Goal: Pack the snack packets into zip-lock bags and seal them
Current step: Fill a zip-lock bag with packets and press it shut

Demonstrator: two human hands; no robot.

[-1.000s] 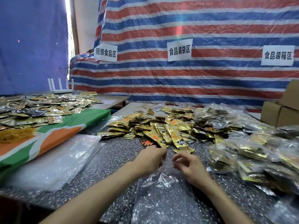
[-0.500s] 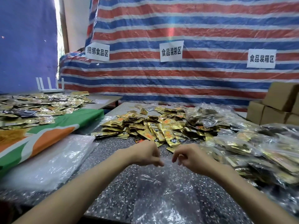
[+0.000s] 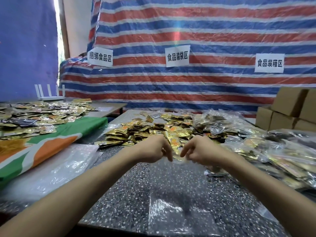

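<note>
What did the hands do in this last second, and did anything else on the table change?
Both hands rose slightly toward the snack packets. The left hand and right hand now pinch the top edge of the clear zip-lock bag, fingers pointing down. The bag stays empty; the packets have not moved.

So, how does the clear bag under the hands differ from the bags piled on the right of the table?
The near bag looks empty and flat; the piled bags bulge with gold packets. The near bag lies alone on the speckled table, its top edge pinched by the left hand and right hand; the piled bags sit heaped, untouched. Both are clear plastic.
</note>
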